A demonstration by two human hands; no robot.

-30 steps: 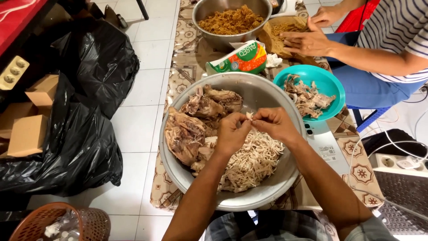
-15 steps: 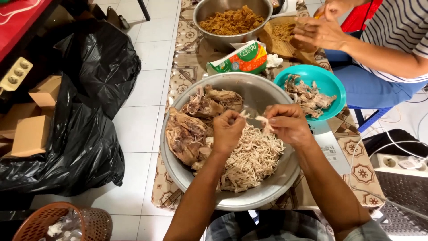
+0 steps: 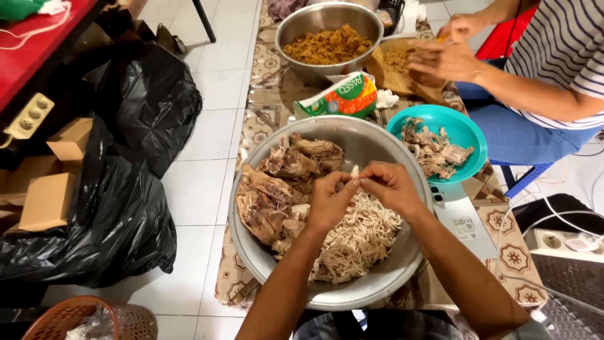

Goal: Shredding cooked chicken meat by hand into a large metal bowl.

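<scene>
Shredding was the step in hand. I held a small pale piece of chicken (image 3: 354, 171) pinched between the fingertips of my left hand (image 3: 328, 203) and my right hand (image 3: 390, 186), both hands narrowed to a pinch and meeting above the middle of the big steel bowl (image 3: 377, 141). Below my hands lay the heap of shredded meat (image 3: 358, 242), filling the near right part of the bowl; the whole cooked pieces (image 3: 277, 189) sat in the far left part, touching the heap.

For a clean shred, as I judged it, the pull had to run along the grain, with each hand gripping close to the split so the strand came away thin and even. Keeping the work low over the bowl meant loose strands fell onto the heap, not the patterned cloth (image 3: 503, 252).

Beside the bowl stood a teal bowl (image 3: 469, 135) of scraps. Across the table another person's hands (image 3: 443, 60) worked near a second steel bowl (image 3: 296, 25) of brown shreds.
</scene>
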